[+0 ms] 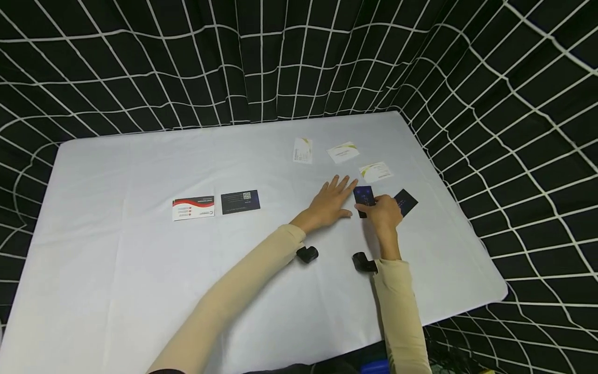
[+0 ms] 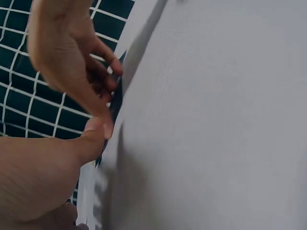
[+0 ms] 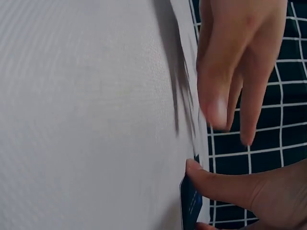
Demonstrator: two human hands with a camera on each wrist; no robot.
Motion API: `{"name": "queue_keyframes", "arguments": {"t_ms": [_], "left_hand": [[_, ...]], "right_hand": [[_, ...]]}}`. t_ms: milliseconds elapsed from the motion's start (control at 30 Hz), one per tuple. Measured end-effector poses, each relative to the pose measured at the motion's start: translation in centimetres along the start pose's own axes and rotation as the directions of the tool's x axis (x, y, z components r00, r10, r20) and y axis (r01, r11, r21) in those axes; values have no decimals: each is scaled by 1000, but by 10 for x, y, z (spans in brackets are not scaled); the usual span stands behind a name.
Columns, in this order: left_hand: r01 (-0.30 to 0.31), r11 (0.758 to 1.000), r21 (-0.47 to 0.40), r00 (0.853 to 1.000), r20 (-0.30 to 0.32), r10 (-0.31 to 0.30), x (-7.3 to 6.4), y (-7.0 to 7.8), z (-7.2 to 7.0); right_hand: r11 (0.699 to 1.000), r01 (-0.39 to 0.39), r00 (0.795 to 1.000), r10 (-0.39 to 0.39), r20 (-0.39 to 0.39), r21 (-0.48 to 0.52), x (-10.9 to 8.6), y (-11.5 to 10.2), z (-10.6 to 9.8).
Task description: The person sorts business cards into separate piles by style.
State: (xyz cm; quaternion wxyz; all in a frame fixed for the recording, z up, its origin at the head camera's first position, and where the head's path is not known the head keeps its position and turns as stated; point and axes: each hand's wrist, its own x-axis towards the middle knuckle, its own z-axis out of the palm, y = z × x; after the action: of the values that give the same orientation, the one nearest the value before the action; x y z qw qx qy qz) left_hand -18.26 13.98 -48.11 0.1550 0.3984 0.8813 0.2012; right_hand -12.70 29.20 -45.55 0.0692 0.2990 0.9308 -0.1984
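Note:
My right hand [image 1: 384, 212] pinches a dark blue business card [image 1: 364, 194] near the right part of the white table, with the thumb over its near part. The right wrist view shows this card [image 3: 191, 203] close to the cloth, beside the thumb. A second dark card [image 1: 406, 202] lies at an angle just right of that hand, partly hidden behind it. Left of the held card, my left hand [image 1: 326, 204] lies palm down with fingers spread, its fingertips near the card's far left corner. Seen from the left wrist, both hands overlap along the table surface.
Three white cards with yellow-green marks, one upright [image 1: 302, 150], one in the middle [image 1: 343, 152] and one nearer [image 1: 376, 172], lie beyond the hands. A red-and-white card [image 1: 193, 208] and a black card [image 1: 240, 202] lie at left. Netted dark curtains [image 1: 261, 62] border the table [image 1: 140, 270].

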Motion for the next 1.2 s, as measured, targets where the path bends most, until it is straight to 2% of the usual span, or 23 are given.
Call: {"name": "queue_keyframes", "arguments": {"t_ms": [67, 200, 400, 567, 700, 800, 933, 1033, 1200], "left_hand": [[-19, 1000, 13, 1000, 16, 18, 11, 3, 6], [-51, 998, 32, 997, 58, 49, 24, 12, 4], [-102, 990, 100, 991, 101, 92, 28, 15, -4], [-122, 992, 23, 986, 113, 119, 33, 17, -5], [-110, 994, 10, 993, 55, 109, 37, 17, -1], [-98, 995, 30, 995, -16, 98, 37, 14, 0], [-84, 996, -12, 994, -72, 83, 35, 12, 0], [-52, 997, -62, 994, -94, 46, 33, 11, 0], [7, 990, -142, 993, -114, -23, 28, 9, 0]], "right_hand": [[1000, 11, 1000, -11, 5, 14, 1, 2, -1], [998, 43, 999, -42, -19, 48, 3, 6, -1], [990, 119, 993, -117, -30, 81, 6, 7, 3], [982, 160, 987, -156, -40, 98, 9, 10, 3], [969, 200, 980, -195, -48, 145, 10, 14, 3], [948, 253, 967, -245, -63, 191, 9, 16, 5], [921, 318, 948, -301, -109, 223, 6, 21, 8], [911, 330, 942, -301, -150, 248, 4, 24, 10], [902, 307, 947, -256, -194, 303, 1, 27, 10]]}}
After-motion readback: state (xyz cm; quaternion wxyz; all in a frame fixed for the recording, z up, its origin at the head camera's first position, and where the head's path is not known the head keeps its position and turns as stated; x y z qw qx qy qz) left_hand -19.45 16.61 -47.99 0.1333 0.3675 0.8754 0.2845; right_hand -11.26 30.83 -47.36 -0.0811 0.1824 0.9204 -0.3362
